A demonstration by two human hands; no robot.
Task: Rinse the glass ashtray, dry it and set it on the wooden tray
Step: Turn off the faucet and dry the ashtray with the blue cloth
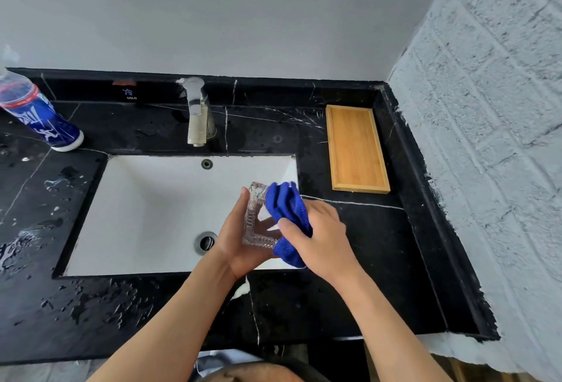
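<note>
A square clear glass ashtray (254, 220) is held tilted over the right side of the white sink (146, 214). My left hand (235, 238) grips it from the left and underneath. My right hand (319, 235) clutches a bunched blue cloth (287, 208) that presses into the ashtray's right side and hides part of it. The wooden tray (355, 150) lies bare on the black counter at the back right, apart from both hands.
A chrome faucet (197, 114) stands behind the sink, with no water seen running. A blue bottle (36, 114) sits at the back left. The black marble counter (380, 260) carries water drops on the left and front. A rough white brick wall (486, 138) bounds the right.
</note>
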